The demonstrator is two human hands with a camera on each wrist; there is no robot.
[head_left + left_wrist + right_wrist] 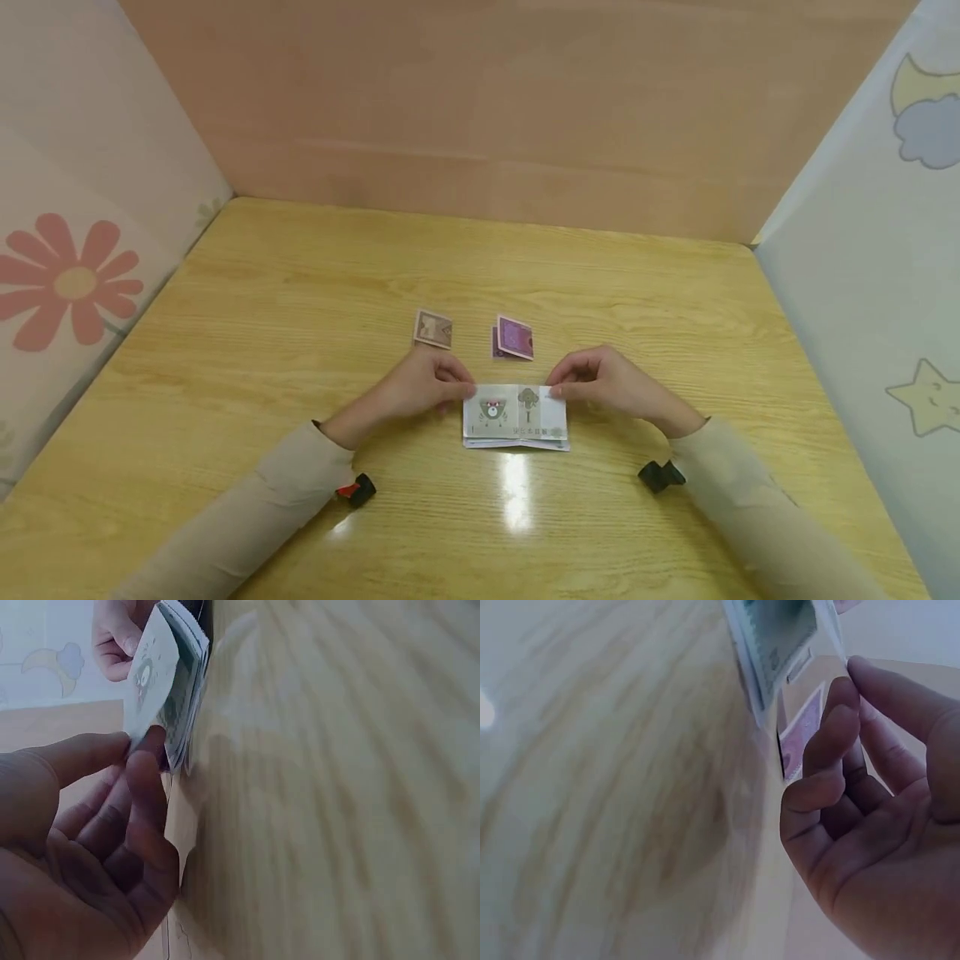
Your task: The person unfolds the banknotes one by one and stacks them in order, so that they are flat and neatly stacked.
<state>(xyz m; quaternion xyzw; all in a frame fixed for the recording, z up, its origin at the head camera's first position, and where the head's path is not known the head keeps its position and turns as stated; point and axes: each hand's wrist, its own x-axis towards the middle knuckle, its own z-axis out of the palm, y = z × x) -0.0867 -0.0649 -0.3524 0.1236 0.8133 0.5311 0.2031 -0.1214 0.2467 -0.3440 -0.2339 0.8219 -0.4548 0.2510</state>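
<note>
A greenish-white paper note (495,425) with a cartoon animal and a tree lies on top of a small stack of similar notes (517,445). My left hand (420,385) pinches its upper left corner between thumb and index finger. At the upper right corner, my right hand (609,383) pinches the same note. In the left wrist view, the top note (154,671) is lifted apart from the notes (196,664) under it. Just beyond the hands lie a folded brown note (435,329) and a folded purple note (515,337), side by side.
The wooden table (337,275) meets a pinkish-brown panel (480,100) at the back. Pale walls with a flower (73,283) and a star (930,398) stand left and right. Dark straps (662,476) hang near both cuffs.
</note>
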